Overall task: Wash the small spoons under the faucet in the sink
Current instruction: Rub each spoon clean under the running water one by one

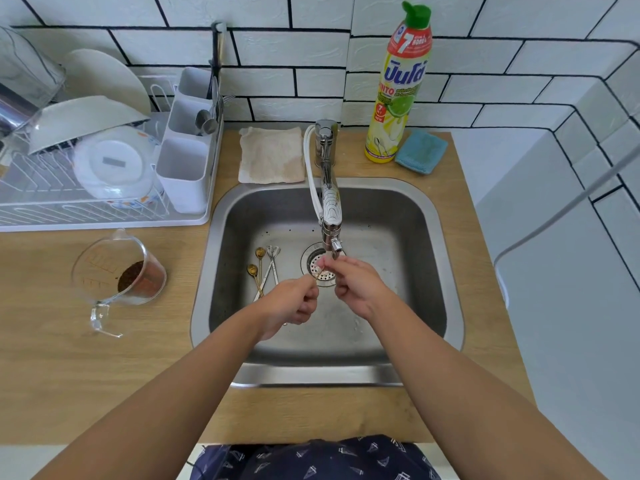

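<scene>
Over the steel sink (429, 237), my left hand (292, 303) pinches the thin handle of a small spoon (320, 271) that slants up to the right. My right hand (353, 282) pinches the spoon's bowl end right under the faucet (330, 209) spout, above the drain (317, 268). The bowl is hidden by my fingers. Several other small spoons (265, 268), gold and silver, lie on the sink floor to the left of the drain. I cannot tell whether water is running.
A glass measuring cup (119, 275) with brown grounds stands on the wooden counter left of the sink. A dish rack (104, 216) with bowls and a cutlery holder is behind it. Folded cloth (272, 154), dish-soap bottle (398, 95) and blue sponge (420, 150) sit behind the sink.
</scene>
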`<state>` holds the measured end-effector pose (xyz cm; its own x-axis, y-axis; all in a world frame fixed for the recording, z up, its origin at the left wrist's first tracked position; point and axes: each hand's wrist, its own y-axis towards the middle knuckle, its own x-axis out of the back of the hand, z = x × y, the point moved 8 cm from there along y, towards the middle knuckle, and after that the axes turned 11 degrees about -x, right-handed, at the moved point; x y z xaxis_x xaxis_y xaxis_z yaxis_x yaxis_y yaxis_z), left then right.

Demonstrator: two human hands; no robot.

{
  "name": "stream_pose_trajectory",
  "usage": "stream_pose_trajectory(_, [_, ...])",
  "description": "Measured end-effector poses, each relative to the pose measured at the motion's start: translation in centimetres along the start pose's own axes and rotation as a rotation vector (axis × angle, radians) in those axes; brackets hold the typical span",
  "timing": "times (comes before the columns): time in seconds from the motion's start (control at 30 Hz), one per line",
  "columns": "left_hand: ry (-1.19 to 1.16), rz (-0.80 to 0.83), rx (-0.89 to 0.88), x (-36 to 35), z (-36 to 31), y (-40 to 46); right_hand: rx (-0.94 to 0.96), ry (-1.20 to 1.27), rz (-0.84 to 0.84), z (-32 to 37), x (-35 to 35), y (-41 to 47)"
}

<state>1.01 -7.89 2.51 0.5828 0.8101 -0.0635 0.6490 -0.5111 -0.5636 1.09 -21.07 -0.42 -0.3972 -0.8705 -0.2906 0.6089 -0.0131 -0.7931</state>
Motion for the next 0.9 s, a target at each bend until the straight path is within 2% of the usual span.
stream_pose_trajectory(0.07, [0.001, -0.012, 0.03, 0.0, 0.0, 0.0, 0.007, 0.011, -0.072, -0.1, 0.6, 0.1])
stream_pose_trajectory(0.23, [0.488, -0.151, -0.095, 1.8, -0.4, 0.2, 0.069, 0.017, -0.18, -0.6, 1.5, -0.3])
stream_pose_trajectory(0.43, [0.769, -0.18, -0.26, 1.0, -2.1, 0.6, 0.15, 0.105, -0.277, -0.2, 1.8, -0.8])
stream_pose_trajectory(0.57, [0.677, -0.17, -0.237, 1.2, -1.4, 0.6, 0.096, -0.008, -0.262, -0.4, 1.6, -0.9])
stream_pose_trajectory(0.73, [0.486, -0.183, -0.196, 1.6, -0.7, 0.5, 0.003, -0.131, -0.096, -2.6, -0.2, -1.0])
stream_pose_trajectory(0.8, [0.453, -0.159, -0.185, 1.7, -0.5, 0.2, 0.019, -0.114, -0.089, -2.0, -0.1, -1.0])
stream_pose_trajectory(0.9, [0.408, -0.152, -0.183, 1.8, -0.6, -0.2, 0.065, 0.066, -0.168, -0.3, 1.2, -0.5])
